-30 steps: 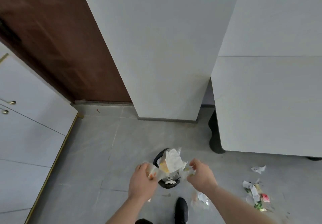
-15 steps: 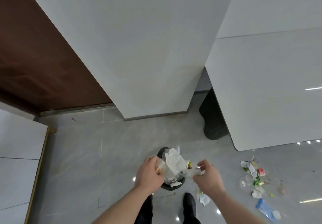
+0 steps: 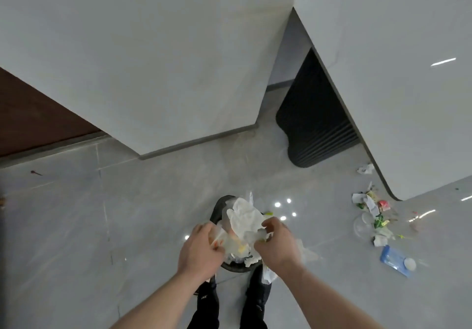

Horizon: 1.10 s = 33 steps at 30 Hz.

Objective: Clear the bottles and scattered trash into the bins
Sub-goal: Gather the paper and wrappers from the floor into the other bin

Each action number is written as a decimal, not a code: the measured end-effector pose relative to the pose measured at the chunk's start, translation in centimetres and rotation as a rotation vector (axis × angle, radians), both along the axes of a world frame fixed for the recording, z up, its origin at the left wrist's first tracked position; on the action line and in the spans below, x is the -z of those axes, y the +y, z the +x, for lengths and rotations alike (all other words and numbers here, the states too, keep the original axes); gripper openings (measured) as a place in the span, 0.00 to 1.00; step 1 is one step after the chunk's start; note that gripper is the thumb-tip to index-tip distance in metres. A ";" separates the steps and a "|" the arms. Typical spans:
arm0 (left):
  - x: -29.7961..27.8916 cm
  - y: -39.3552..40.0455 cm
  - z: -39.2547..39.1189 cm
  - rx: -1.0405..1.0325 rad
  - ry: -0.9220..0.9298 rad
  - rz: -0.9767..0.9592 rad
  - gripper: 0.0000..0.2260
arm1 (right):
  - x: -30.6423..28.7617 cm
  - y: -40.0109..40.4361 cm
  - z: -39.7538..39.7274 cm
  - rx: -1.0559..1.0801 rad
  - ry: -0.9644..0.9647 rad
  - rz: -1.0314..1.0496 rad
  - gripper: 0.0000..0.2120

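At the bottom centre of the frame we see our two dark trouser legs and shoes (image 3: 258, 300) on the grey tiled floor (image 3: 76, 239). Just above them, our left hand (image 3: 201, 249) and right hand (image 3: 277, 244) are each closed on a side of a bundle of crumpled white paper and clear plastic wrapping (image 3: 244, 222), held right over a small black bin (image 3: 217, 209), whose rim shows on the left and below the bundle. A scrap of clear plastic (image 3: 268, 275) lies on the floor beside our right foot.

Toward the lower right, a flattened clear bottle with a blue label (image 3: 396, 259) lies on the floor, and just above it sits a scatter of wrappers and paper scraps (image 3: 373, 213), white, green and red. Farther up, a dark ribbed bench base (image 3: 314, 124) stands under a white bench (image 3: 408, 85) at the upper right. A white wall (image 3: 140, 47) fills the upper left.
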<state>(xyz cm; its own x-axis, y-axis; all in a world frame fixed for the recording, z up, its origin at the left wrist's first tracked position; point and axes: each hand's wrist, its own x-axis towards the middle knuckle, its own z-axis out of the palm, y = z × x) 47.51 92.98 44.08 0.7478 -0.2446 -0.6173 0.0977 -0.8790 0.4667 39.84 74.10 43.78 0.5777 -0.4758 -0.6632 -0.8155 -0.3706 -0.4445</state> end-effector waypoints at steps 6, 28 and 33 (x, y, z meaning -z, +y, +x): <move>10.6 -1.8 0.0 -0.015 0.049 0.037 0.11 | 10.6 0.5 0.1 0.001 0.044 -0.035 0.15; 27.1 -4.4 -2.6 -0.094 0.241 -0.029 0.31 | 24.5 3.0 -1.2 -0.012 0.065 -0.039 0.20; 31.2 -3.5 -2.7 -0.132 0.383 -0.034 0.35 | 27.2 3.6 -0.9 0.025 0.122 -0.055 0.12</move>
<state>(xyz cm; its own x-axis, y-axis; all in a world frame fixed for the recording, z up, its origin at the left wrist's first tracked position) 44.84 89.44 12.89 0.4916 -0.1867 -0.8505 0.3816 -0.8318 0.4032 38.93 77.71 16.55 0.4822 -0.5265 -0.7002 -0.8714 -0.3707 -0.3214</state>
